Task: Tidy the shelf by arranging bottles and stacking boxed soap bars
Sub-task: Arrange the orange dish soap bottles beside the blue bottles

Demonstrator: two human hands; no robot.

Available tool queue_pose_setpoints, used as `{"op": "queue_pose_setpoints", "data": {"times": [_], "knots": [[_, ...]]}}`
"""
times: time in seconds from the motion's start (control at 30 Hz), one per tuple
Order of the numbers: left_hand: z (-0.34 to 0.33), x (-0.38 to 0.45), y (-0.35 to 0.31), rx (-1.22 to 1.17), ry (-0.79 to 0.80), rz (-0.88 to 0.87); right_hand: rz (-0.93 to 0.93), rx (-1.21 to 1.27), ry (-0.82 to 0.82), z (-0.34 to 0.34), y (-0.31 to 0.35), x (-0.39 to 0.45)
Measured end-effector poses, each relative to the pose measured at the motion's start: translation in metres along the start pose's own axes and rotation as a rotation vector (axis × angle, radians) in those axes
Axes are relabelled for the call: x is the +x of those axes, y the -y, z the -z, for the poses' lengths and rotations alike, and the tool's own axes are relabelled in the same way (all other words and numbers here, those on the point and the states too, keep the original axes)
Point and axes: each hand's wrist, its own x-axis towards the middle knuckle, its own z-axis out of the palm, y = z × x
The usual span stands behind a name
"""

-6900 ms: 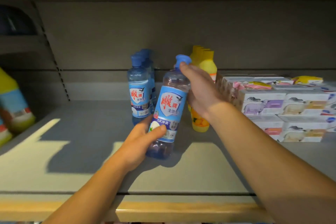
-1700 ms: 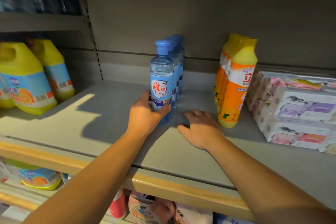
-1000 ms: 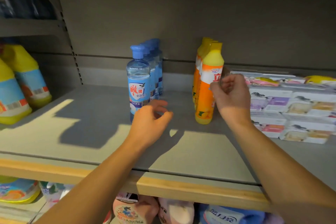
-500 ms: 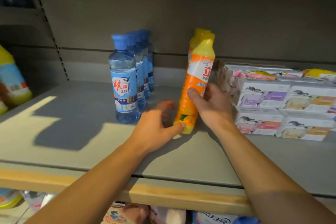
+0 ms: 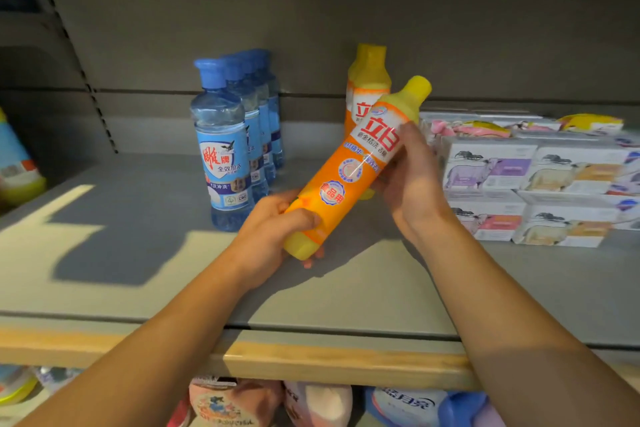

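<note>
The shelf (image 5: 145, 288) ends in a wooden front lip, with bare grey board behind it. Above that board the left hand (image 5: 273, 243) curls round the base of an orange bottle (image 5: 349, 173), and the right hand (image 5: 412, 180) wraps its upper half; it is lifted, tilted cap-up to the right. Behind stand more orange bottles (image 5: 367, 87), a row of blue bottles (image 5: 225, 149) to their left with open board beyond, and stacked soap boxes (image 5: 526, 184) at right
</note>
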Motion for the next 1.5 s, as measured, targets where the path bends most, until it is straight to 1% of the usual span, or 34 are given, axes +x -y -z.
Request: {"op": "queue_pose_setpoints", "data": {"times": [0.07, 0.13, 0.17, 0.23, 0.27, 0.3, 0.4, 0.43, 0.5, 0.57, 0.63, 0.7, 0.73, 0.8, 0.83, 0.9, 0.97, 1.03, 1.1, 1.17, 1.2, 1.27, 1.33, 1.4, 1.5], "knots": [[0.004, -0.002, -0.001, -0.111, 0.127, 0.091, 0.035, 0.137, 0.026, 0.006, 0.006, 0.002], [0.008, -0.003, -0.001, -0.158, 0.208, 0.153, 0.064, 0.181, 0.065, 0.01, 0.011, 0.001], [0.008, -0.003, -0.001, -0.161, 0.211, 0.164, 0.078, 0.175, 0.076, 0.012, 0.012, 0.001], [0.005, -0.002, -0.001, -0.115, 0.152, 0.149, 0.119, 0.149, 0.072, 0.014, 0.012, 0.002], [0.003, -0.001, 0.0, -0.054, 0.101, 0.116, 0.141, 0.127, 0.058, 0.014, 0.012, 0.002], [0.001, -0.001, 0.0, 0.055, 0.041, 0.065, 0.163, 0.092, 0.037, 0.014, 0.011, 0.001], [-0.001, -0.002, 0.0, 0.641, -0.145, -0.148, 0.219, -0.082, -0.044, 0.013, 0.009, 0.0], [-0.001, -0.002, 0.001, 0.794, -0.191, -0.206, 0.226, -0.131, -0.071, 0.012, 0.008, -0.001], [-0.001, -0.002, 0.006, 0.934, -0.278, -0.273, 0.226, -0.191, -0.123, 0.011, 0.007, -0.001], [0.001, -0.001, 0.009, 0.969, -0.348, -0.322, 0.209, -0.225, -0.185, 0.01, 0.006, 0.001], [0.002, 0.0, 0.01, 1.011, -0.38, -0.378, 0.17, -0.228, -0.231, 0.01, 0.007, 0.003], [0.003, -0.001, 0.008, 1.01, -0.385, -0.413, 0.127, -0.224, -0.244, 0.011, 0.008, 0.003], [0.003, -0.001, 0.008, 0.971, -0.377, -0.409, 0.113, -0.227, -0.238, 0.011, 0.009, 0.002], [0.004, -0.003, 0.004, 0.802, -0.337, -0.34, 0.098, -0.179, -0.181, 0.012, 0.011, 0.002], [0.003, -0.004, 0.002, 0.666, -0.305, -0.281, 0.095, -0.115, -0.13, 0.013, 0.012, 0.001], [0.002, -0.003, -0.002, 0.311, -0.231, -0.133, 0.077, 0.03, -0.003, 0.013, 0.013, 0.0], [0.002, -0.002, -0.006, -0.018, -0.138, 0.06, 0.041, 0.122, 0.091, 0.012, 0.013, 0.0], [0.002, -0.003, -0.01, -0.183, -0.021, 0.243, 0.002, 0.147, 0.128, 0.01, 0.013, -0.002], [0.006, -0.005, -0.012, -0.235, 0.104, 0.357, 0.019, 0.095, 0.137, 0.009, 0.012, -0.003], [0.007, -0.006, -0.012, -0.256, 0.185, 0.408, 0.076, -0.006, 0.092, 0.01, 0.01, -0.004], [0.006, -0.006, -0.011, -0.254, 0.197, 0.413, 0.102, -0.059, 0.049, 0.009, 0.01, -0.004], [0.001, -0.005, -0.007, -0.228, 0.155, 0.373, 0.144, -0.17, -0.058, 0.008, 0.012, -0.005], [-0.002, -0.004, -0.003, -0.141, 0.07, 0.236, 0.167, -0.263, -0.177, 0.007, 0.013, -0.004], [-0.004, -0.005, -0.002, 0.105, -0.015, 0.052, 0.137, -0.31, -0.257, 0.009, 0.012, -0.001], [-0.003, -0.006, -0.001, 0.563, -0.135, -0.126, 0.073, -0.366, -0.271, 0.01, 0.01, 0.0]]}}
